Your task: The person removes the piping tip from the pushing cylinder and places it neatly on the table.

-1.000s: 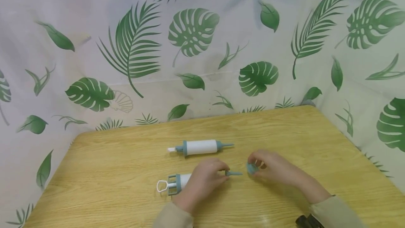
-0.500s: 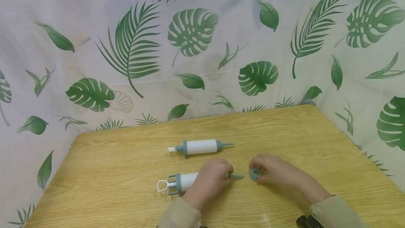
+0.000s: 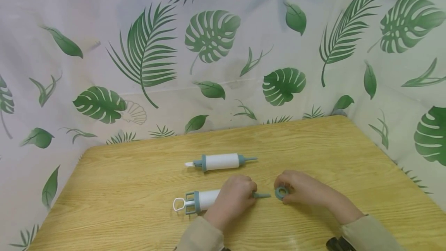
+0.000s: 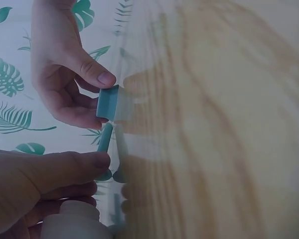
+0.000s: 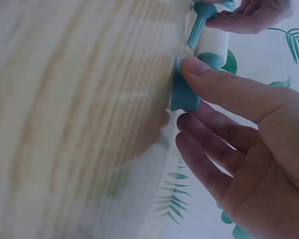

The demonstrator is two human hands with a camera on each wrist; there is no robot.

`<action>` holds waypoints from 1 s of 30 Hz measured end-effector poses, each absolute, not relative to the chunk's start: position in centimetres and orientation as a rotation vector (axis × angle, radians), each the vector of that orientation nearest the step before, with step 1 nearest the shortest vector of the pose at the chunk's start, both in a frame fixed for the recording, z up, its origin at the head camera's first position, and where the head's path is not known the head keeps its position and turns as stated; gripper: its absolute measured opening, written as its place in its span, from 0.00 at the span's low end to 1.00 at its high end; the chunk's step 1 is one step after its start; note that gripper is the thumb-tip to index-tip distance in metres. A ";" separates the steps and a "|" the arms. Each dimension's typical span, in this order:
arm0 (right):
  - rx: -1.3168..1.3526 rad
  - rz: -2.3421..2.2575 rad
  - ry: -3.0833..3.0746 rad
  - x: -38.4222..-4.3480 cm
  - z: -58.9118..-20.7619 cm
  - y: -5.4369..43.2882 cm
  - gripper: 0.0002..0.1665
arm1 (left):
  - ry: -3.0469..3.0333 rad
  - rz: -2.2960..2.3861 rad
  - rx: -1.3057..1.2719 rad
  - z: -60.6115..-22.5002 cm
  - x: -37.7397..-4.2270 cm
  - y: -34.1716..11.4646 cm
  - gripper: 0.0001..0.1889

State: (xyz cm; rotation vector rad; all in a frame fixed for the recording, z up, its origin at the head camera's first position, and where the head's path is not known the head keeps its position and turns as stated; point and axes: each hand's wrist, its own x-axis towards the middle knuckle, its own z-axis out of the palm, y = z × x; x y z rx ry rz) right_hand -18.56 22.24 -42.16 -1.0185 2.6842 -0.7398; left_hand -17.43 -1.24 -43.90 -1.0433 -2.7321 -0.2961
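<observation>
My left hand (image 3: 232,195) pinches a teal tapered nozzle (image 3: 262,195) whose thin end points right. Behind that hand lies a white barrel (image 3: 208,200) with a teal frame and a white looped plunger handle (image 3: 179,204). In the left wrist view the barrel's narrow neck (image 4: 78,209) shows bare, apart from the nozzle. Between thumb and fingers, my right hand (image 3: 303,188) holds a teal ring (image 3: 277,195), low at the tabletop just right of the nozzle tip. The right wrist view shows the ring (image 5: 184,89) edge-on, other fingers relaxed below it.
A second, whole syringe-like tool (image 3: 222,162) with white barrel and teal nozzle lies farther back on the wooden table (image 3: 139,173). Leaf-printed cloth (image 3: 223,111) hangs behind the table and along its sides. A dark wrist device (image 3: 339,244) sits at the right sleeve.
My left hand has shifted slightly right with the nozzle. My right hand has turned and lowered the ring, so its hole now faces up toward the head camera.
</observation>
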 end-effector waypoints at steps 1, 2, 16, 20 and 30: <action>-1.013 -0.743 2.679 -18.5 -42.1 22.2 0.17 | -2.737 -0.301 -1.042 -43.8 -17.4 -1.2 0.07; -1.004 -0.747 2.673 -18.5 -42.0 22.2 0.18 | -2.742 -0.308 -1.040 -43.7 -17.3 -1.3 0.08; -0.894 -0.807 2.637 -18.7 -40.6 21.7 0.25 | -2.772 -0.611 -0.914 -42.1 -17.0 -3.3 0.15; -0.954 -0.783 2.653 -19.1 -40.2 21.2 0.25 | -2.751 -0.584 -0.865 -41.2 -17.6 -5.0 0.18; -0.965 -0.776 2.643 -20.4 -40.0 19.3 0.26 | -2.769 -0.718 -0.593 -40.1 -18.7 -9.2 0.22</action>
